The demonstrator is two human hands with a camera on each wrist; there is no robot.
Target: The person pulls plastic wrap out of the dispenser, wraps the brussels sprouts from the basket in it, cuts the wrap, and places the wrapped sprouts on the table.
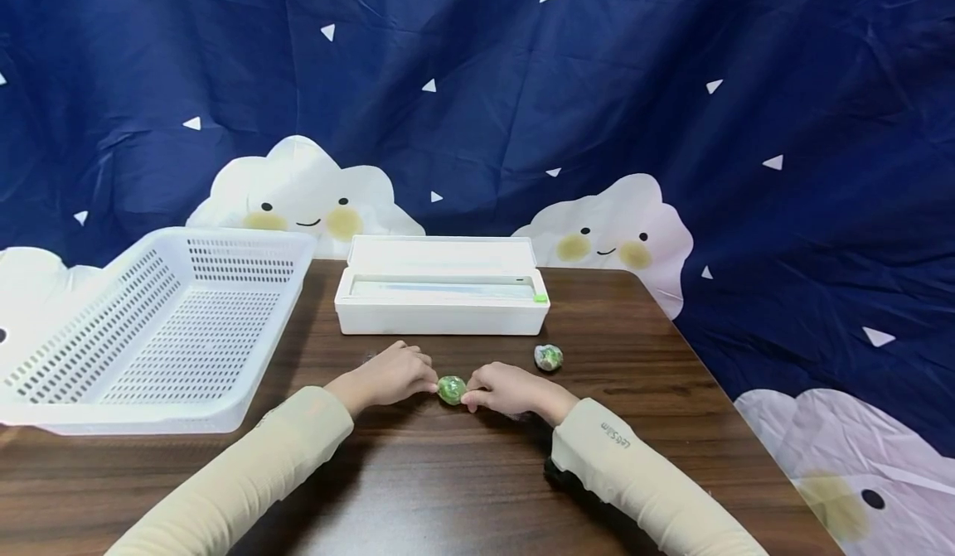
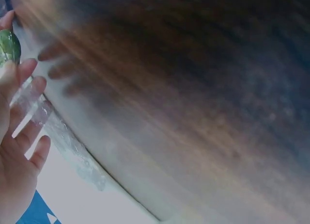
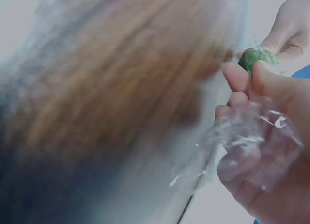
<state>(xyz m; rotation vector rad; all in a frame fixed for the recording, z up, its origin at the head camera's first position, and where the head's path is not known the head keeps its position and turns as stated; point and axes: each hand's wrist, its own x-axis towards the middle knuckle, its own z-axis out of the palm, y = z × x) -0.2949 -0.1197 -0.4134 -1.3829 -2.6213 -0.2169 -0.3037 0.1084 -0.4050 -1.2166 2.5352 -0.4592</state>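
Note:
Over the middle of the table, a small round green item (image 1: 451,389) is wrapped in clear plastic film; its exact kind cannot be told. My left hand (image 1: 397,375) pinches the wrapping at the item's left side. On its right side, my right hand (image 1: 510,389) pinches the wrapping between thumb and forefinger. Loose crinkled plastic film (image 3: 247,132) lies across the right palm in the right wrist view. In the left wrist view, more clear film (image 2: 72,151) trails past the left fingers. A second wrapped green item (image 1: 548,358) rests on the table beyond my right hand.
Behind my hands stands a white cling-film box (image 1: 442,317), its lid raised. A white perforated basket (image 1: 239,398) occupies the left side. The dark wooden table (image 1: 448,490) ends at a slanting right edge, with a blue cloud-patterned curtain (image 1: 477,125) behind.

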